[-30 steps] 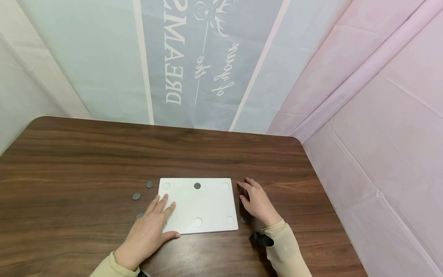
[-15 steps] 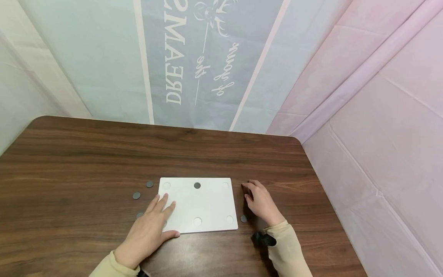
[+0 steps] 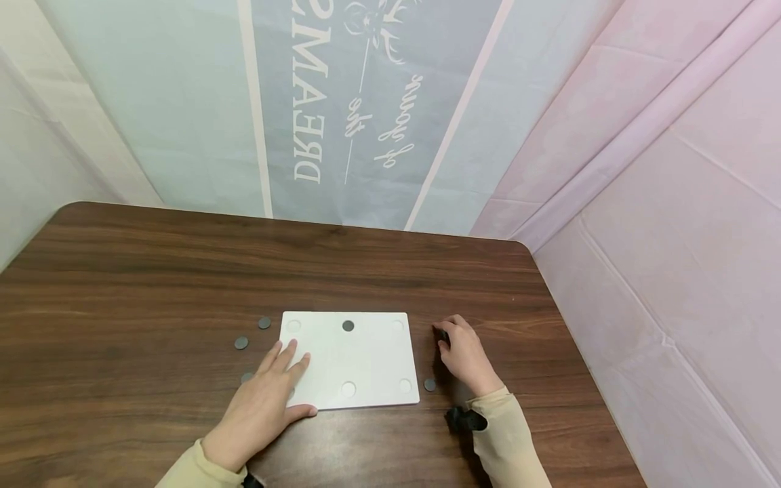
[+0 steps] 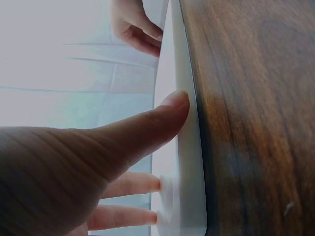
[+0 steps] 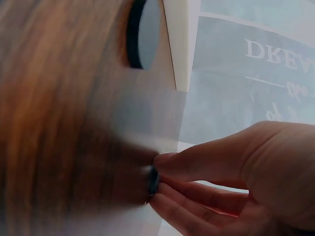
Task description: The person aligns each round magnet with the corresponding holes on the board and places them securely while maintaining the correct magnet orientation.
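Observation:
A white rectangular board (image 3: 361, 359) with round recesses lies on the table. My left hand (image 3: 259, 410) rests on its left side, fingers spread on the top and thumb at the front edge. One dark disc (image 3: 348, 326) sits in the middle recess of the far row. To the right of the board, my right hand (image 3: 466, 359) pinches another small dark disc (image 5: 154, 182) between thumb and fingertips, close to the tabletop. A further grey disc (image 3: 430, 385) lies flat beside the board's near right corner, and appears large in the right wrist view.
Left of the board lie three grey discs: a far one (image 3: 264, 323), a middle one (image 3: 241, 343) and a near one (image 3: 246, 377) partly behind my left hand. The brown wooden table (image 3: 342, 271) meets a printed cloth backdrop (image 3: 366, 135) at its far edge.
My right hand has moved a little to the right, away from the board, and its fingers have drawn closer together; a dark disc now shows in its grasp. My left hand stays put.

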Motion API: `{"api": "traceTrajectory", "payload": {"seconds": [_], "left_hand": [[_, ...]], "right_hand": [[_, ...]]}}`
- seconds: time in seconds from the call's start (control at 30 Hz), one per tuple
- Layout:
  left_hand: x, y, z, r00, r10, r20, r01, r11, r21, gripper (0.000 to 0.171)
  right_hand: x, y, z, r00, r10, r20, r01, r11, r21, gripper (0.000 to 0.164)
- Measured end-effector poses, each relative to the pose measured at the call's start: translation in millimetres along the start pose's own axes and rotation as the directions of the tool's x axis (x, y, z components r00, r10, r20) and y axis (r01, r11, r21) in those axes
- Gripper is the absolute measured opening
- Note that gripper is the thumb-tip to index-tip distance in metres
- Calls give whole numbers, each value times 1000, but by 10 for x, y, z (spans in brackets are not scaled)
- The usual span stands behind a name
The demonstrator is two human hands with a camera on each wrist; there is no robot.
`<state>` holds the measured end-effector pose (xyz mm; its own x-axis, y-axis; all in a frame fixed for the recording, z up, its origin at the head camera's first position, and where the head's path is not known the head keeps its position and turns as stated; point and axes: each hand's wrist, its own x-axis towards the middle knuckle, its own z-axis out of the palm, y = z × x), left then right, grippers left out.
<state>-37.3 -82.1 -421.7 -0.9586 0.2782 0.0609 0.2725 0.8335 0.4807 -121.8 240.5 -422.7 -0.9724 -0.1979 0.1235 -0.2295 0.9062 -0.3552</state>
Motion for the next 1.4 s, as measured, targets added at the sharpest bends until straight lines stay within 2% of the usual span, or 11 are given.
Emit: {"api": "traceTrajectory", "payload": {"seconds": [0.87,1.17,1.4], "left_hand": [[3,-2,13,1000,8,-13,-7,1000,12,71],[-4,-7,17,1000,11,-29,-11,1000,11,71],[-4,-6,16,999,13,-29,-13,1000,7,71]], "right_hand": [[13,33,26,995,27,-91,-26,1000,16,13],[30,38,-2,996,80,-25,-79,996,39,11],[27,73,-17,996,95,-5,-94,994,49,10]]}}
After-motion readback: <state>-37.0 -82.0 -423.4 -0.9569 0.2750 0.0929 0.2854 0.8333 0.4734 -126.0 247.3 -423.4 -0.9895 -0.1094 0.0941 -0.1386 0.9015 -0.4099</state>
